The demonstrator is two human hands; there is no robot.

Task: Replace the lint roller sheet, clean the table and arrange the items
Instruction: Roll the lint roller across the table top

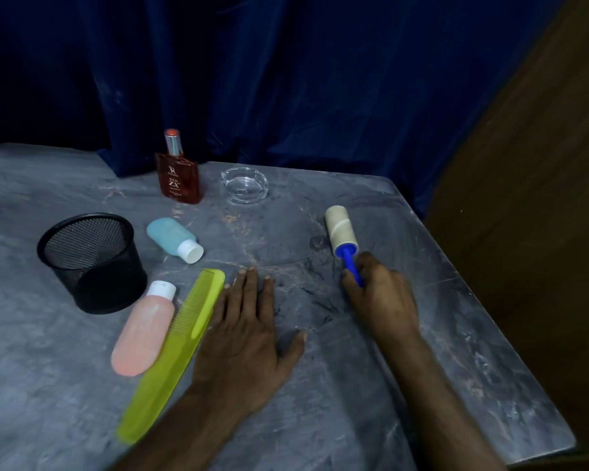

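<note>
The right hand [381, 294] gripped the blue handle of the lint roller [340, 232], fingers curled round it. The tan roll was down on the grey desk [422, 368], well apart from the black mesh cup [89, 263], far off to its right. The left hand [249, 334] lay flat on the desk, palm down and fingers straight, holding nothing, between the cup and the roller. Just right of the cup's near side lay a pink bottle [143, 334] touching a yellow-green comb [174, 355]. A blue bottle [172, 237] lay near the cup's right rim. Behind the cup stood a red perfume bottle [179, 180] and a glass ashtray [245, 185]. Dark strands [317, 300] littered the desk right of the cup, past the left hand.
</note>
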